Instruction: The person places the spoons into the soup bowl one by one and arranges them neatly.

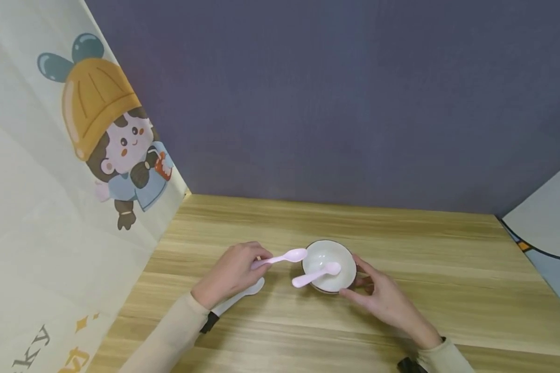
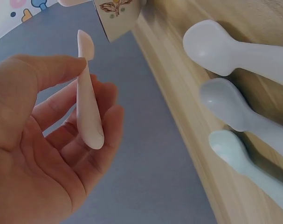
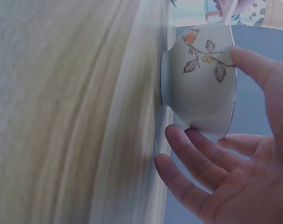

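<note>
My left hand (image 1: 233,269) pinches a pink spoon (image 1: 287,257) between thumb and fingers, its scoop end beside the left rim of a bowl. In the left wrist view the spoon's rounded handle end (image 2: 91,123) shows against the palm. The white bowl (image 1: 316,250) has a dark rim, and a painted flower branch on its outside (image 3: 202,93) in the right wrist view. A second pink spoon (image 1: 308,277) leans in it, handle over the left front rim. My right hand (image 1: 385,300) holds the bowl's right side with thumb and index finger; the other fingers are spread below the rim.
Under my left forearm lies a white spoon (image 1: 240,298). The left wrist view shows three spoons side by side there: white (image 2: 209,46), greyish (image 2: 225,102) and pale mint (image 2: 232,149). The wooden table (image 1: 401,238) meets a dark backdrop (image 1: 308,103) behind and a printed curtain at left.
</note>
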### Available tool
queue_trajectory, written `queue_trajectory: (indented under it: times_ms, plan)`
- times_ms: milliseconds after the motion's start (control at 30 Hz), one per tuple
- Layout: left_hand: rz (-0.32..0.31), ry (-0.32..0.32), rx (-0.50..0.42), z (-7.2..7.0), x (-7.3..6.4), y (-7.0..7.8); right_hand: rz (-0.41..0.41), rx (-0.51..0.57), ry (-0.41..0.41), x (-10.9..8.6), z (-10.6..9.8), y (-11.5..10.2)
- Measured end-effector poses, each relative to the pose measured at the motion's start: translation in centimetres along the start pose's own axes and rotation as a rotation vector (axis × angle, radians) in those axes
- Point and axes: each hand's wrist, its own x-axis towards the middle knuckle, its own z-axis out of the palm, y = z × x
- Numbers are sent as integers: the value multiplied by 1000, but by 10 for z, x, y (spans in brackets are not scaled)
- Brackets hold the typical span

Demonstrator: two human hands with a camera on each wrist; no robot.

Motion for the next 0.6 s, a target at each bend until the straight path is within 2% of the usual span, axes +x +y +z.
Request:
queue_trajectory:
  times_ms: [333,600]
  plan:
    - [45,-25,-20,4,6,6,19,5,-3,-6,1,-5]
    - [33,-62,-37,11,11,10,4,13,-14,-8,1,-7]
